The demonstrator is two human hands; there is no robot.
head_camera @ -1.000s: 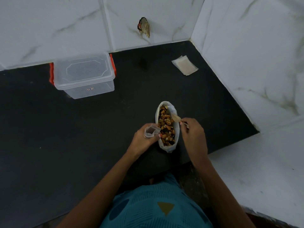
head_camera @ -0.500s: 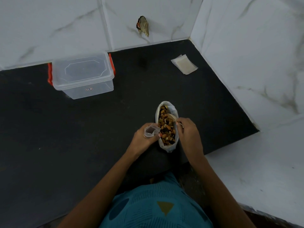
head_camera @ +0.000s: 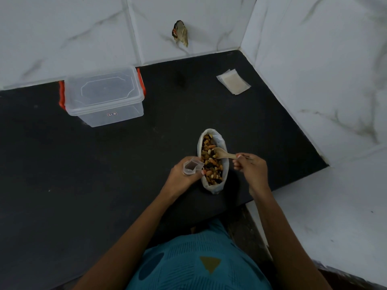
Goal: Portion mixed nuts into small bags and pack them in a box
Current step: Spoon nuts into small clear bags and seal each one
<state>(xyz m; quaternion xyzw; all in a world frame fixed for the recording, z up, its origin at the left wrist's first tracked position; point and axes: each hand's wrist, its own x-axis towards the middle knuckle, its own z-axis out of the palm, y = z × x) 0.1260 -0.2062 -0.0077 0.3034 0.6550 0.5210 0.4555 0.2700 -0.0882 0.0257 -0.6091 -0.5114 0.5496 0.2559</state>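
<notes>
While the left hand (head_camera: 184, 176) curls its fingers and thumb round a small clear bag (head_camera: 192, 166), it holds that bag upright with the mouth spread open and facing up, just beside the left wall of the white bag (head_camera: 222, 143). Nothing shows inside the small bag from this angle. Whether the left thumb touches the white bag I cannot tell.

The right hand (head_camera: 252, 167) is closed on a pale spoon (head_camera: 225, 155), pinching the end of its handle between thumb and fingertips, with the other fingers curled below. The spoon reaches leftward over the white bag's right rim, and its bowl lies on the mixed nuts (head_camera: 211, 165), near the middle of the heap. The nuts fill the white bag, which stands open on the black counter (head_camera: 83, 195) directly in front of the person, between the two hands.

Well apart, toward the back left of the counter, stands a clear box (head_camera: 104, 91) with its lid on and orange-red latches (head_camera: 61, 95) at both ends. Toward the back right corner, near the tiled wall (head_camera: 314, 59), lies a small stack of flat bags (head_camera: 233, 81). A teal garment (head_camera: 199, 266) fills the bottom of the view.
</notes>
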